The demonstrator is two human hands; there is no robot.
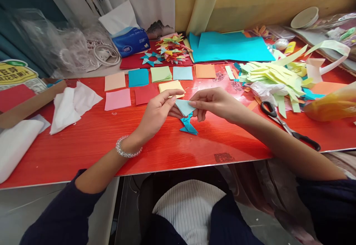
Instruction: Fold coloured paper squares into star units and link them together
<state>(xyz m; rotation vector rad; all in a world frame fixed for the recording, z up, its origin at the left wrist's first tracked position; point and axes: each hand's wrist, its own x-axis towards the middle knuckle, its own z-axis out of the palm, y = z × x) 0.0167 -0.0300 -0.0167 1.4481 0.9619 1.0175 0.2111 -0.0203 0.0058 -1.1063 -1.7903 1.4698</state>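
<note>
A pale blue piece of paper (184,108), folded into a triangle, is held up between both hands just above the table. My left hand (160,108) pinches its left side, with some fingers behind the paper. My right hand (210,103) pinches the right corner between thumb and forefinger. Right below the hands, a folded teal paper piece (189,126) lies on the red table (155,145), its upper part partly covered. Behind the hands are stacks of square paper, among them a yellow stack (171,87) and a red stack (145,93).
Black-handled scissors (287,126) lie at the right beside a heap of pale green paper strips (269,74). Folded paper stars (174,48), a blue tissue pack (129,41) and teal sheets (228,46) stand at the back. Crumpled white tissues (71,106) lie at the left.
</note>
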